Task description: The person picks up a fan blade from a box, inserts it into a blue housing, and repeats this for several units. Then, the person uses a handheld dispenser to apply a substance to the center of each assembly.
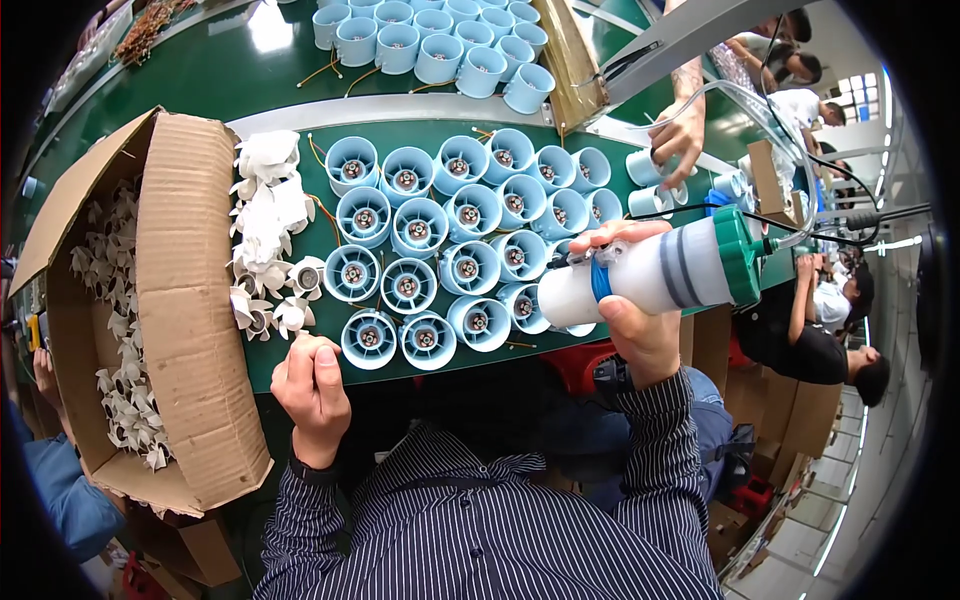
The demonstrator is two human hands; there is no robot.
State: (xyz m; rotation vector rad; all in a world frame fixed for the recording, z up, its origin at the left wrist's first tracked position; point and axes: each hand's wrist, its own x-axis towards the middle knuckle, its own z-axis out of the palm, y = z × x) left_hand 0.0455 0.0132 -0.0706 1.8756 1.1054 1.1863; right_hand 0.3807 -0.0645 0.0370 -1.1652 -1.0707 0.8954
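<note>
My right hand (630,315) grips a white cylindrical tool (650,272) with a green end cap and dark bands, held sideways over the green table's near edge. A clear hose runs from its green end. My left hand (312,385) is closed in a fist at the table's front edge, just below a light blue round fan housing (369,339); I cannot see anything in it. Several light blue fan housings (440,225) with motors in their middles stand packed together on the table. White fan impellers (265,235) lie in a loose pile to their left.
An open cardboard box (180,300) holding several white impellers (120,390) sits at my left. More blue housings (440,40) stand at the back. Another person's hand (680,135) works on housings at the right; other people sit further right. A green table (200,80) surface shows at the back left.
</note>
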